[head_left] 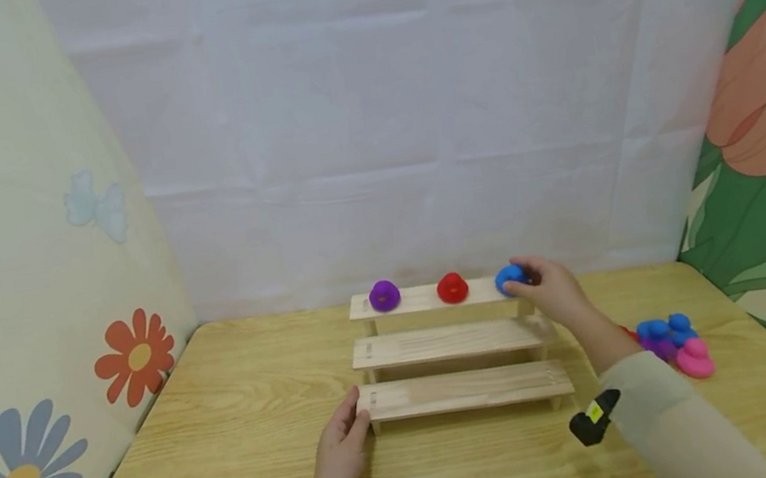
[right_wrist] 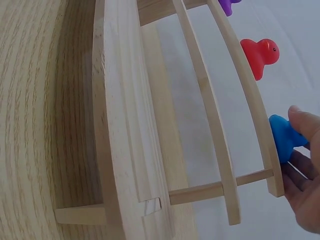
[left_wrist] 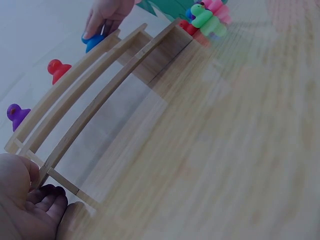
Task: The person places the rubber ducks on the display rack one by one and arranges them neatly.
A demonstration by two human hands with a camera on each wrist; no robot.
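Note:
A three-tier wooden display stand (head_left: 456, 340) stands on the table. At the right end of its top tier, my right hand (head_left: 551, 289) pinches a blue rubber duck (right_wrist: 283, 138) between thumb and fingers; the duck sits on the board. To its left on that tier are a red rubber duck (head_left: 453, 288) in the middle and a purple rubber duck (head_left: 384, 296) at the left end. My left hand (head_left: 341, 442) grips the left end of the lowest tier, thumb and curled fingers about the board's edge in the left wrist view.
Right of the stand lies a cluster of rubber ducks: several blue ones (head_left: 681, 326), a pink duck (head_left: 695, 359), a purple duck (head_left: 662, 349) and, in the left wrist view, a green duck (left_wrist: 201, 16). A white cloth wall (head_left: 393, 119) rises behind the table (head_left: 252, 413).

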